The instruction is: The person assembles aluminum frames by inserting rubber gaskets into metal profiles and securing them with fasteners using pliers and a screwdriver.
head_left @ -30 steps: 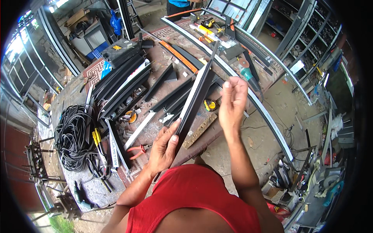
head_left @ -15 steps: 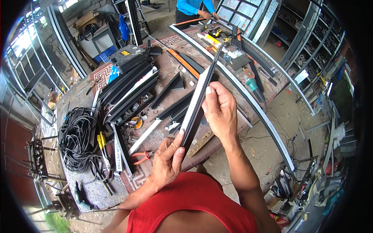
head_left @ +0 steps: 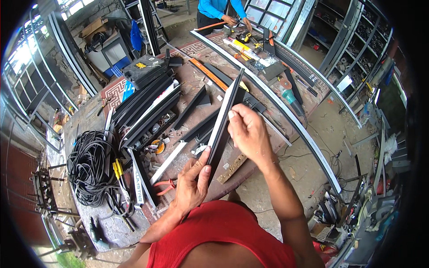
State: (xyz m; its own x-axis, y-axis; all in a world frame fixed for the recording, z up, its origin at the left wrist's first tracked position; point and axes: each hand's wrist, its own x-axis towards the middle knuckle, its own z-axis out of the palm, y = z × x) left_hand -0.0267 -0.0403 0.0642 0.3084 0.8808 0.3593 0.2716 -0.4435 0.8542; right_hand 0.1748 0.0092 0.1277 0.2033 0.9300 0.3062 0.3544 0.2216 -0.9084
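Over the near edge of the work table I hold a long black metal profile (head_left: 219, 154) with a white strip along its upper face. It slants from lower left up to the far right. My left hand (head_left: 193, 181) is closed around its near end, thumb on one side and fingers on the other. My right hand (head_left: 251, 136) is beside its right edge, fingers curled, thumb and forefinger pinched together at the edge. Whatever is between those fingertips is too small to make out. Red-handled pliers (head_left: 166, 186) lie by my left hand.
On the table (head_left: 232, 172) lie black profile pieces (head_left: 147, 107), a cable coil (head_left: 91, 167), a black case (head_left: 145, 69) and an angle grinder (head_left: 290, 96). A long curved frame bar (head_left: 286, 114) crosses the right side. A co-worker in blue sleeves (head_left: 212, 8) works at the far end.
My right hand has shifted slightly down and left, fingers still pinched at the profile's edge. The profile's far end has swung a little left. The co-worker's hands have moved apart.
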